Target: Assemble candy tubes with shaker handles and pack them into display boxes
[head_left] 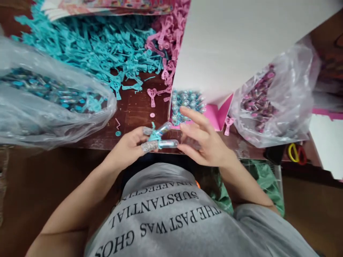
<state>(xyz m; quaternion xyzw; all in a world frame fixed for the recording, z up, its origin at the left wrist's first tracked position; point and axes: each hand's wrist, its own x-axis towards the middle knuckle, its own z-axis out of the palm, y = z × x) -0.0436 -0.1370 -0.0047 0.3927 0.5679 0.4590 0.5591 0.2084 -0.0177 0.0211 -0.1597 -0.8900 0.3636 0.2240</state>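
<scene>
In my left hand, whose thumb and a finger are wrapped in grey tape, I pinch a teal plastic piece with two clear tubes sticking out to the right. My right hand is beside the tube tips, its fingers spread and curved; whether a fingertip touches a tube I cannot tell. Just beyond it, rows of clear-topped teal pieces stand packed in a white box with a pink flap.
Heaps of teal clips and pink clips cover the table's back left. Plastic bags of tubes lie at left and right. A loose pink clip lies mid-table. Yellow-and-red-handled scissors are at the right edge.
</scene>
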